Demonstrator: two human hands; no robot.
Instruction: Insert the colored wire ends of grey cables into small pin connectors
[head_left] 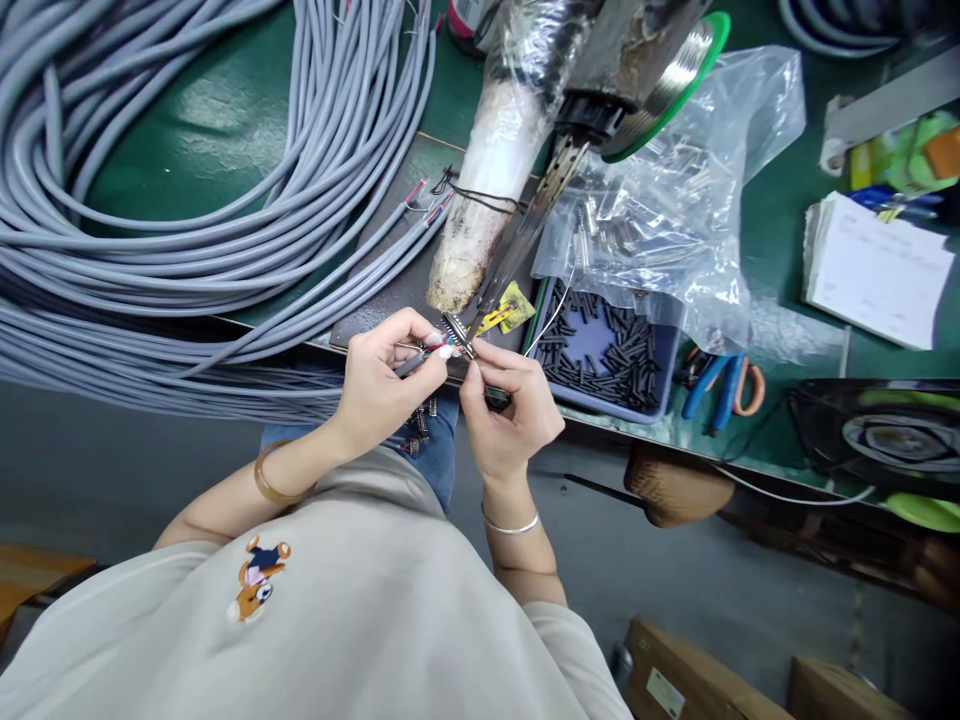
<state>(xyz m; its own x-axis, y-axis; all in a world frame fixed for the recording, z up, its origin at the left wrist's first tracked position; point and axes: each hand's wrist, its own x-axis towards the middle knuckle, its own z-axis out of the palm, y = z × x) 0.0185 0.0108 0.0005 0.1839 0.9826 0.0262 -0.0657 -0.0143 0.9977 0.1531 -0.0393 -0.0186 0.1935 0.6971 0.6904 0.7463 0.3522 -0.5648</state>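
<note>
Pinched in my left hand (386,380) is the end of a grey cable (410,364), its thin coloured wires fanned out at my fingertips. My right hand (514,402) grips a small dark connector (459,334) with metal pins between thumb and forefinger. The wire ends meet the connector's side; the exact contact is too small to tell. Right above the connector is the tip of a soldering iron (517,235), beside a plastic-wrapped post (480,200). A yellow scrap (515,308) lies just behind.
Coiled grey cables (225,230) cover the left. Right of my hands are a blue bin (664,395) of black pieces, a clear plastic bag (705,200), a green-rimmed solder spool (712,60), blue-handled pliers (724,395), a paper stack (874,270) and a small fan (892,440).
</note>
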